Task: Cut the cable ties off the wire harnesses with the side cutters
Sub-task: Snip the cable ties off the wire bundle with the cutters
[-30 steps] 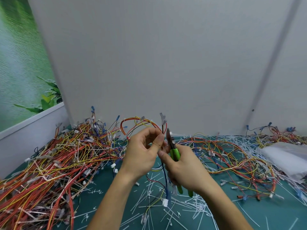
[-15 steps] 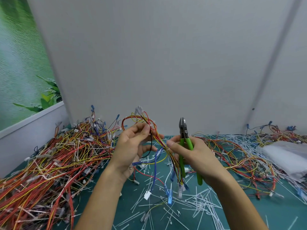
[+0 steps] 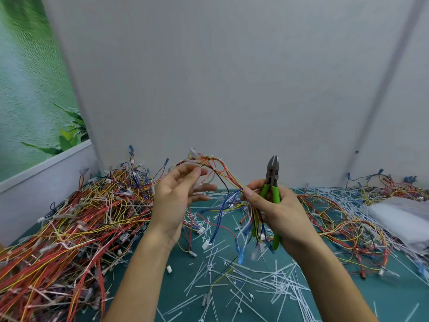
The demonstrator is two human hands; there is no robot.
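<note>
My right hand [image 3: 278, 212] is shut on the side cutters [image 3: 272, 173], whose green handles sit in the palm and whose dark jaws point up, closed. The same hand's thumb and fingers pinch a wire harness [image 3: 222, 168] of red, yellow, black and blue wires. The harness arcs up and left towards my left hand [image 3: 174, 198], and its connector ends dangle below my right hand. My left hand is held up with its fingers spread, slightly blurred. The harness loop passes just by its fingertips with no clear grip.
A large pile of tied harnesses [image 3: 69, 228] covers the left of the green mat [image 3: 394, 287]. More loose harnesses [image 3: 348, 221] lie on the right beside a white bag [image 3: 404, 217]. Cut white cable ties [image 3: 255, 282] litter the mat. A grey wall panel stands close behind.
My hands have drawn apart. The left hand has opened and loosened from the harness. The right hand has swung the cutters upright and now pinches the harness.
</note>
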